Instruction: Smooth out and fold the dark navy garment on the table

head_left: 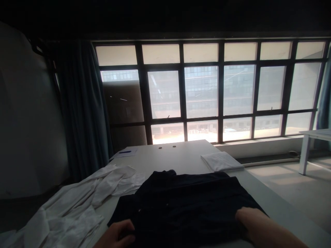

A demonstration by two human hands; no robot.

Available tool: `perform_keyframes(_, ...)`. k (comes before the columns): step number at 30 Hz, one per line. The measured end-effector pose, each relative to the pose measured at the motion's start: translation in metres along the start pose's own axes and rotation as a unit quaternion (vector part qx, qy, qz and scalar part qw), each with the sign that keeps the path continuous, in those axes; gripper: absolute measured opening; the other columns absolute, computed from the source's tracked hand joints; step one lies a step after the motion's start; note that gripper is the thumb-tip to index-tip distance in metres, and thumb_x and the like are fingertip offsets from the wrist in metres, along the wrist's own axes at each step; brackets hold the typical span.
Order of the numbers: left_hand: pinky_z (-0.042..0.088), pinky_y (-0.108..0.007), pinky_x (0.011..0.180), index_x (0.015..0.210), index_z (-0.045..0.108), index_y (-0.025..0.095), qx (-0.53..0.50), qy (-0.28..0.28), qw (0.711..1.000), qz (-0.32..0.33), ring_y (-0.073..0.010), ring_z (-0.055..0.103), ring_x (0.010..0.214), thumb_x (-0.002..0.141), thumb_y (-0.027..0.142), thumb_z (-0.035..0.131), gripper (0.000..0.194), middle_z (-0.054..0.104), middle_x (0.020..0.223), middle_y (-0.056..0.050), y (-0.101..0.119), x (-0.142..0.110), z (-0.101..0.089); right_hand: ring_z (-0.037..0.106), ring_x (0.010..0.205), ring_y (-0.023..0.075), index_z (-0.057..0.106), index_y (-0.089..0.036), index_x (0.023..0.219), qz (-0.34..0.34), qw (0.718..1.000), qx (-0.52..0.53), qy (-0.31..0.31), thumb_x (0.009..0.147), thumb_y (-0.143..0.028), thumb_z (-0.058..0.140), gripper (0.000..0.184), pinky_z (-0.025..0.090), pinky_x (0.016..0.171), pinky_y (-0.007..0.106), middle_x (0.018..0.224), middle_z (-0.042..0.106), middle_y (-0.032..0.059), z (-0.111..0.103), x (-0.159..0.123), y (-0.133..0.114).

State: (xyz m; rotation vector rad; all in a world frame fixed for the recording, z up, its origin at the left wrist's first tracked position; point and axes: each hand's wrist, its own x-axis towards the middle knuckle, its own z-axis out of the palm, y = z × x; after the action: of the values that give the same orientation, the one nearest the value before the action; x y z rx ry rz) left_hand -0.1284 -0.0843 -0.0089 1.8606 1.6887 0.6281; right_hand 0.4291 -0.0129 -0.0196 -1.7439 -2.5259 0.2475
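Note:
A dark navy shirt [186, 203] lies spread on the white table, its collar pointing away to the back left. Two small buttons or studs show on its left part. At the shirt's near left edge, my left hand [119, 233] is closed, thumb and fingers curled on the cloth. My right hand [252, 222] grips the fabric near the right edge, with its fingertips hidden from me. The lower part of the shirt runs out of view at the bottom.
Crumpled white garments [85, 196] cover the table's left side. A folded white cloth [221, 161] lies at the right edge. Toward the back left, a blue pen [125, 152] rests on paper. Another white table [306, 151] stands at far right, and windows line the back.

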Motion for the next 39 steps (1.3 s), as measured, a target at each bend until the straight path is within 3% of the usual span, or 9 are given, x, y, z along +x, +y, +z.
perform_keyframes(6,0.051,-0.026,0.075,0.089,0.064,0.022,-0.024,0.082,0.996,0.018,-0.0206,0.062,0.082,0.088,0.069,0.051,0.048,0.065,0.082,0.001,-0.009,0.013,0.01,0.069,0.098,0.0329,0.077,-0.027,0.097,0.074,0.971,0.211,0.082,0.067,-0.039,0.067,0.033,0.053,0.088,0.038,0.103,0.076,0.0088,0.015,-0.008,0.091)
perform_keyframes(9,0.051,-0.026,0.078,0.091,0.065,0.024,-0.032,0.138,0.99,0.022,-0.0207,0.063,0.083,0.092,0.067,0.046,0.047,0.066,0.083,0.002,-0.012,0.017,0.018,0.07,0.098,0.0349,0.077,-0.024,0.094,0.076,0.942,0.305,0.119,0.071,-0.056,0.065,0.041,0.055,0.087,0.038,0.099,0.077,0.0102,0.014,-0.006,0.106)
perform_keyframes(13,0.052,-0.024,0.079,0.095,0.065,0.026,-0.016,0.188,0.982,0.027,-0.0208,0.068,0.086,0.096,0.06,0.045,0.039,0.07,0.087,0.003,-0.015,0.021,0.026,0.071,0.095,0.0342,0.074,-0.021,0.097,0.053,0.895,0.422,0.133,0.081,-0.065,0.055,0.05,0.057,0.082,0.038,0.097,0.077,0.0104,0.007,0.004,0.1)
perform_keyframes(15,0.052,-0.024,0.078,0.098,0.066,0.028,0.003,0.2,0.979,0.026,-0.0211,0.07,0.084,0.096,0.058,0.046,0.036,0.072,0.086,0.003,-0.015,0.022,0.028,0.071,0.095,0.0338,0.072,-0.021,0.1,0.073,0.89,0.415,0.175,0.083,-0.065,0.052,0.051,0.057,0.08,0.037,0.098,0.078,0.0111,0.008,0.009,0.095)
perform_keyframes(20,0.053,-0.024,0.083,0.103,0.067,0.031,0.043,0.218,0.975,0.017,-0.024,0.074,0.097,0.097,0.051,0.047,0.03,0.076,0.092,0.003,-0.015,0.026,0.022,0.073,0.09,0.0323,0.07,-0.024,0.095,0.143,0.916,0.285,0.242,0.086,-0.06,0.047,0.043,0.053,0.071,0.033,0.09,0.078,0.0112,0.019,0.016,0.089)
perform_keyframes(27,0.052,-0.022,0.078,0.108,0.067,0.031,0.103,0.148,0.984,-0.004,-0.0205,0.076,0.094,0.101,0.044,0.041,0.03,0.078,0.096,0.002,-0.011,0.025,0.021,0.073,0.084,0.0311,0.071,-0.026,0.082,0.144,0.953,0.182,0.197,0.083,-0.05,0.053,0.03,0.05,0.073,0.035,0.083,0.077,0.0088,0.032,0.015,0.091)
perform_keyframes(34,0.052,-0.024,0.078,0.11,0.067,0.031,0.15,0.127,0.98,-0.037,-0.0217,0.076,0.092,0.102,0.038,0.038,0.031,0.079,0.095,-0.001,0.0,0.02,0.016,0.072,0.084,0.0297,0.069,-0.024,0.083,0.128,0.958,0.18,0.184,0.085,-0.048,0.052,0.03,0.049,0.073,0.034,0.085,0.076,0.0091,0.035,0.014,0.106)
perform_keyframes(39,0.053,-0.026,0.079,0.109,0.069,0.03,0.195,0.113,0.972,-0.071,-0.0222,0.076,0.09,0.099,0.037,0.043,0.028,0.079,0.097,-0.002,-0.008,0.019,0.013,0.07,0.075,0.0278,0.066,-0.024,0.089,0.133,0.961,0.176,0.169,0.086,-0.049,0.051,0.028,0.047,0.069,0.034,0.075,0.072,0.0066,0.041,0.012,0.115)
